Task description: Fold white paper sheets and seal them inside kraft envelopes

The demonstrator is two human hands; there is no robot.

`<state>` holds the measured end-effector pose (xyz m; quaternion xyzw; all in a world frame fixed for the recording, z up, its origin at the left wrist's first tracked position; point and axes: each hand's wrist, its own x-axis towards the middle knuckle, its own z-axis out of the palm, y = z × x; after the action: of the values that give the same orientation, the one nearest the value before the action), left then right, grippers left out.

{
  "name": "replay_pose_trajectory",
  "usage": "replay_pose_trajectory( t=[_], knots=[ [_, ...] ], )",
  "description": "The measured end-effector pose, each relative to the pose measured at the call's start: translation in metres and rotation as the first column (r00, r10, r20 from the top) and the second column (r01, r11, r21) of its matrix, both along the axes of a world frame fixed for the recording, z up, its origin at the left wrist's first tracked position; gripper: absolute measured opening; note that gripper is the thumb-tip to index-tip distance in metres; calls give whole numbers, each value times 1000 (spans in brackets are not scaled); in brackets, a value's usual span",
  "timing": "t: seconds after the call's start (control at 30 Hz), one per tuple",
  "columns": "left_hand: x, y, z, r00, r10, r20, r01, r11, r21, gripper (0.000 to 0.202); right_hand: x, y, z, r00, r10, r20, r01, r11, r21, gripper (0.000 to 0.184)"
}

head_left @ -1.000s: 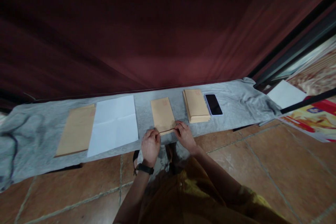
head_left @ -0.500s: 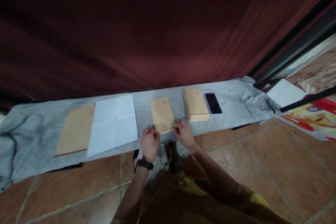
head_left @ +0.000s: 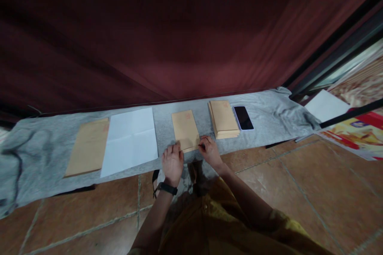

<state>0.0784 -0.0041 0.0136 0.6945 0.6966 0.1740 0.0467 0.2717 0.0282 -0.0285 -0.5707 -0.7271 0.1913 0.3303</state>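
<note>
Envelope (head_left: 186,129), lower centre of the frame, flat on grey cloth (head_left: 263,121). The left hand (head_left: 172,163) lays its fingers over the near left corner; whether it grips cannot be told. The right hand (head_left: 210,152), fingers curled, appears to pinch the near right corner. The paper is probably light, thin and easily creased; the side edges or near corners should offer the best hold, taken gently.

I'd say the one camera rides on the person's head, facing forward and steeply down past the left hand (head_left: 172,163) and right hand (head_left: 210,153), high enough for most of the cloth-covered tabletop (head_left: 266,115), dark red curtain (head_left: 179,48) and tiled floor (head_left: 314,175).
</note>
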Motion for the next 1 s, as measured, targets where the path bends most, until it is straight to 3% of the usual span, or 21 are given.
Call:
replay_pose_trajectory(
  t=[0.1,0.17,0.23,0.47,1.0],
  knots=[
    [10,-13,-5,980,-195,-43,198,977,83,39,-1,0,-1,1000,-3,-3,3,1000,2,13],
    [19,-22,-12,931,-356,-84,362,929,74,46,-1,0,-2,1000,-10,-17,11,1000,10,14],
    [28,-30,-21,893,-432,-124,438,898,28,51,-1,0,-3,1000,-11,-26,11,1000,16,11],
    [39,-36,-37,894,-412,-174,411,911,-45,61,-1,-1,-3,1000,-5,-21,6,1000,27,8],
    [47,-41,-35,942,-298,-157,294,955,-48,64,-2,-7,2,1000,-15,11,15,1000,24,13]
  ],
)
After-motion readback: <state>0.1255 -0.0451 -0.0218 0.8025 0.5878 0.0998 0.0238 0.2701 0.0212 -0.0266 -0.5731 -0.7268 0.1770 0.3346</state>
